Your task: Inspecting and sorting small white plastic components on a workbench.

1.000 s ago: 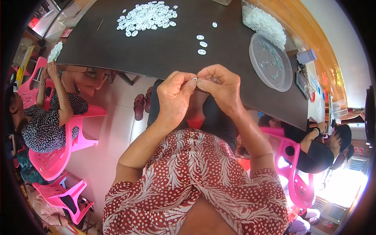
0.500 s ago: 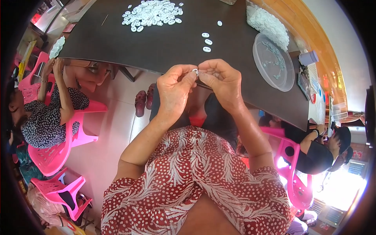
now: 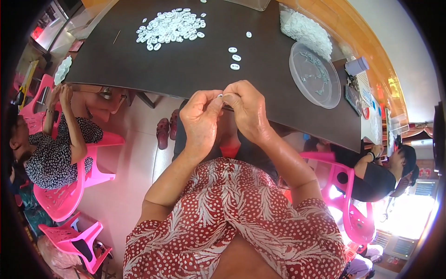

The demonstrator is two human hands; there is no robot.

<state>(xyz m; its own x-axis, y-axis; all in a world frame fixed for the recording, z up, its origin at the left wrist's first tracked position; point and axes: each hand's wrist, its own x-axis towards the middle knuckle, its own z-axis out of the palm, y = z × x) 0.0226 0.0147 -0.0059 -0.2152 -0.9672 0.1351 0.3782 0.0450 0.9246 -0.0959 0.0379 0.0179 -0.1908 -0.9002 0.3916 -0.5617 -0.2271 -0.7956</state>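
Note:
My left hand [image 3: 200, 123] and my right hand [image 3: 249, 110] meet just over the near edge of the dark table [image 3: 186, 69]. Pinched at the left thumb and fingertip is a small white piece [image 3: 220, 96], mostly covered by the fingers. The right thumb and index finger press together right beside it; whatever they grip is hidden. Beyond the hands, three white oval pieces [image 3: 235, 66] with two dark holes each lie in a short row. A heap of similar white pieces [image 3: 169, 29] spreads farther back to the left, and a lone white piece [image 3: 249, 34] rests behind the row.
On the right stand a round clear tray [image 3: 300, 84] with small grey-green parts, a bag of white pieces [image 3: 306, 32] and a purple cup [image 3: 357, 66]. A thin stick [image 3: 116, 37] lies left. People sit on pink chairs [image 3: 60, 197] at both sides.
The view has shifted, so the table things sit lower and more to the left. My right fingers have closed in over the white piece, which shows less than before.

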